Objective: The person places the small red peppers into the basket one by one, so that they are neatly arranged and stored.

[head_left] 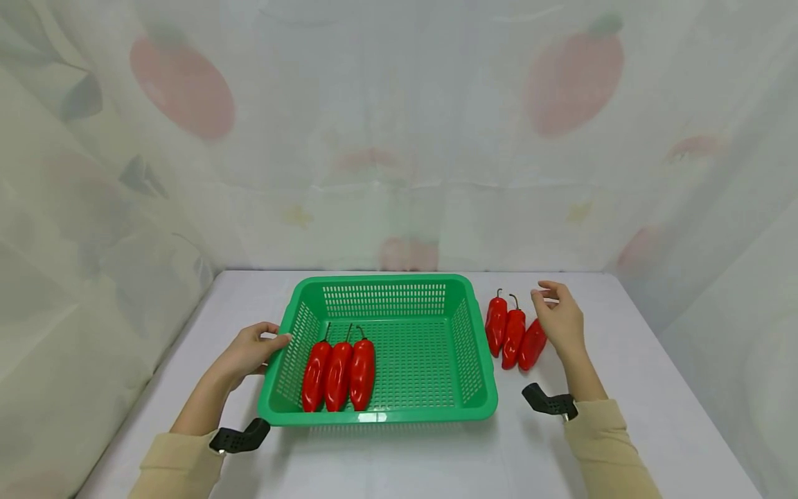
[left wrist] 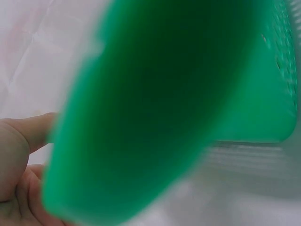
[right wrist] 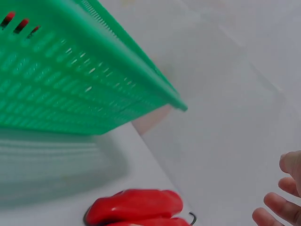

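Note:
A green plastic basket stands on the white table with three red chili peppers side by side at its left. My left hand grips the basket's left rim, thumb on top and fingers outside; in the left wrist view the blurred green rim fills the middle. Right of the basket lie three more red chili peppers. Over the rightmost one hovers my right hand, hiding that pepper's top end. Its fingers are loosely bent and hold nothing in the right wrist view.
The white tabletop extends to both sides and in front of the basket. A pale curtain with faded fruit prints hangs behind the table and at both sides. A black camera mount sticks out from the right wrist.

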{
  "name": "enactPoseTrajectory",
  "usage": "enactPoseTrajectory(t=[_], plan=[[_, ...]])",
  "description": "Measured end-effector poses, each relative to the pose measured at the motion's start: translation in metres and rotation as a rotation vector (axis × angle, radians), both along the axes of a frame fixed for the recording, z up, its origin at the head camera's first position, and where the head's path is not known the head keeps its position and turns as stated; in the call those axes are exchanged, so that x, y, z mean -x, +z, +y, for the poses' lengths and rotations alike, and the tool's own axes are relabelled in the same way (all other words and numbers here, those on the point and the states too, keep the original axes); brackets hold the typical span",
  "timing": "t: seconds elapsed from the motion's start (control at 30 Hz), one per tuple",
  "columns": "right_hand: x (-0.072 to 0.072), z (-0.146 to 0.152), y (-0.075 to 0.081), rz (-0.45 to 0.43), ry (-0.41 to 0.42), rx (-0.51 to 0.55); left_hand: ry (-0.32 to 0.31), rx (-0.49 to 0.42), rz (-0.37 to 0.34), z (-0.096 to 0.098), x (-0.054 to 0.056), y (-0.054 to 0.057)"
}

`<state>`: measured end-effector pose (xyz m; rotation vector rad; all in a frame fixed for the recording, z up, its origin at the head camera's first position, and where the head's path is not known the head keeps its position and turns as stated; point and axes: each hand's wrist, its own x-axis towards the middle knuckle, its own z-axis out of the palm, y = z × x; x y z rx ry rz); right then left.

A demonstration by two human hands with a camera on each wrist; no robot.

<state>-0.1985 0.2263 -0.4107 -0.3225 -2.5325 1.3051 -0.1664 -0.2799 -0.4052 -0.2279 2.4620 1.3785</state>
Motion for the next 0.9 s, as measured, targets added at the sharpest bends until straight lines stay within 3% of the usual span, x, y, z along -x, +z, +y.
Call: enactPoseTrajectory(t=[0.23,0.5,0.9], plan=[[-0.005,0.011,-0.018,-0.107,-0.095,0.041,0.0,-0.008,-0.002,0.0,-0.002,0.001],[-0.011,0.021,-0.043,-0.142,-0.184,0.065,-0.001,0.0,0.004,0.001,-0.003,0.0],[-0.016,0.027,-0.063,-0.343,-0.124,-0.016,0.003,0.009,0.001,0.001,-0.002,0.0]])
